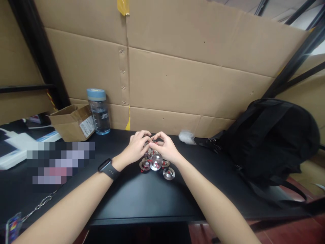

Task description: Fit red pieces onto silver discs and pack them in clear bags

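Several small silver finger cymbals (155, 162), domed discs with red cords, sit in a loose cluster on the black table (142, 200). Just above and behind the cluster, my left hand (138, 144) and my right hand (164, 145) meet with their fingertips together. Both are closed in a pinch on a red cord (155, 143) that shows in part between the fingers. A small shiny bit also shows there, too small to make out. One cymbal (169, 173) lies to the right of the others. A dark watch (108, 167) is on my left wrist.
An upright bottle with a blue lid (98, 112) and an open cardboard box (71, 123) stand back left. White power strips (15, 152) and a chain (43, 203) lie left. A clear plastic bag (187, 137) rests by the cardboard wall (177, 78). A black backpack (269, 142) fills the right.
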### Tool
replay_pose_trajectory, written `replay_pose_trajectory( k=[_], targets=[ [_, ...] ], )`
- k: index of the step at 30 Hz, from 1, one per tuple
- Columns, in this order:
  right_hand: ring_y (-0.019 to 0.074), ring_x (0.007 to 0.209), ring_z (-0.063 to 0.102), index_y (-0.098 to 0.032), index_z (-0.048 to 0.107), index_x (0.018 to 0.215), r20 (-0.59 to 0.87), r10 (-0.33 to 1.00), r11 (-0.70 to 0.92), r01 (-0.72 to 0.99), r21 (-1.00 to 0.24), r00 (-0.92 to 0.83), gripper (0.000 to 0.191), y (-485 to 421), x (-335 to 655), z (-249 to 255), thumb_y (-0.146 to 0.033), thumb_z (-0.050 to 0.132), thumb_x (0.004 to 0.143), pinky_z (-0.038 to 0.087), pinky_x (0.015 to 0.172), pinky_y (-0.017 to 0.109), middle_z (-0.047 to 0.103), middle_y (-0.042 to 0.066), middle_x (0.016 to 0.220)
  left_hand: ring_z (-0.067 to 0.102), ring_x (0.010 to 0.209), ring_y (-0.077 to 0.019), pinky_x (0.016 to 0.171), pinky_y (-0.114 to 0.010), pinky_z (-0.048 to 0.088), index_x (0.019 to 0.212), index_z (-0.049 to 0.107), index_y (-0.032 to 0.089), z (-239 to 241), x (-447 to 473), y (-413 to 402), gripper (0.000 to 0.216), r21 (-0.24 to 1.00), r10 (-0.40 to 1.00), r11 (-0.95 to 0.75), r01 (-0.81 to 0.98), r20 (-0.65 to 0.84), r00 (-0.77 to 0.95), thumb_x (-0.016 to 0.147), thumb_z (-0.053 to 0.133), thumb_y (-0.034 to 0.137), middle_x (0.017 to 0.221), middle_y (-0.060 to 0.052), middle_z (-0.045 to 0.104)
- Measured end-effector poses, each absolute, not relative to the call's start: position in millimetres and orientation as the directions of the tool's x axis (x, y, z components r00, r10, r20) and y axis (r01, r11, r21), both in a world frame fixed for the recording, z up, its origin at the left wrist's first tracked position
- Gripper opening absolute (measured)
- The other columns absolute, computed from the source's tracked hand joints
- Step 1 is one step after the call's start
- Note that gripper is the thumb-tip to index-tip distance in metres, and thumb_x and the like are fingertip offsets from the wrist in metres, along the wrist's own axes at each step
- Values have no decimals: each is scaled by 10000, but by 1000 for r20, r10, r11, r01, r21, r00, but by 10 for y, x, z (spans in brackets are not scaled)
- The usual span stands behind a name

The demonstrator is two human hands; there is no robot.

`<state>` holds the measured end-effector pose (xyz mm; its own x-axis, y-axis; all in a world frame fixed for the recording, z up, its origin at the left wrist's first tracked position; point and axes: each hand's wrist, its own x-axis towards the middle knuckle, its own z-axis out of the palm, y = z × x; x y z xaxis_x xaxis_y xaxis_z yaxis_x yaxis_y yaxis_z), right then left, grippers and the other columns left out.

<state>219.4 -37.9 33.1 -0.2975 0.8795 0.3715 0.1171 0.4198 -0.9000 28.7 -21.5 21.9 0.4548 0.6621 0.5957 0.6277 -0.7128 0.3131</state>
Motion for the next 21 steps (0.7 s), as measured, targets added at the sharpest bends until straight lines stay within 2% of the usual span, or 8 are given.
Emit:
replay_pose_trajectory(
  k=[3, 5, 9, 13, 16, 21],
  targets=[
    [153, 819, 687, -233, 538, 998, 410, 877, 466, 237, -852, -249, 349, -234, 2337, 276, -440, 749, 813, 572, 749, 307, 656, 38, 1130, 483, 1236, -309, 977, -469, 400, 1014, 642, 235, 148, 211, -111, 186, 236, 688, -666, 707, 561, 460, 997, 495, 347, 1359, -99, 555],
    [153, 783, 675, -230, 560, 993, 456, 876, 480, 372, -795, -156, 322, -91, 2511, 221, -441, 732, 822, 558, 737, 314, 670, 32, 1079, 482, 1235, -315, 971, -475, 392, 1002, 643, 235, 101, 119, -14, 197, 211, 733, -598, 774, 534, 421, 1000, 484, 350, 1362, -102, 555],
    [183, 814, 650, -210, 624, 959, 562, 822, 488, 617, -617, -89, 337, 197, 2924, 77, -400, 802, 747, 532, 747, 318, 682, 45, 971, 483, 1203, -342, 930, -488, 394, 973, 682, 216, 59, -114, 148, 294, 173, 875, -358, 918, 406, 265, 1001, 438, 378, 1307, -132, 584],
    [187, 759, 644, -192, 671, 886, 492, 861, 437, 683, -585, -129, 290, 342, 3142, -65, -376, 825, 723, 501, 719, 308, 711, 38, 858, 474, 1201, -366, 919, -504, 388, 1017, 720, 209, 71, -267, 181, 346, 131, 951, -209, 969, 260, 170, 982, 425, 386, 1278, -153, 601],
    [186, 750, 655, -192, 701, 904, 423, 883, 435, 691, -578, -201, 273, 347, 3129, -118, -371, 819, 736, 486, 712, 293, 735, 28, 830, 469, 1205, -382, 934, -517, 371, 1014, 750, 214, 84, -291, 162, 346, 108, 965, -182, 977, 209, 157, 953, 452, 379, 1262, -161, 619],
    [177, 743, 657, -202, 750, 930, 401, 867, 478, 724, -498, -297, 239, 309, 3028, -122, -394, 783, 791, 466, 694, 274, 754, 22, 849, 481, 1197, -400, 941, -528, 366, 964, 762, 215, 93, -281, 151, 372, 114, 968, -194, 974, 185, 171, 947, 457, 428, 1205, -166, 652]
  ],
)
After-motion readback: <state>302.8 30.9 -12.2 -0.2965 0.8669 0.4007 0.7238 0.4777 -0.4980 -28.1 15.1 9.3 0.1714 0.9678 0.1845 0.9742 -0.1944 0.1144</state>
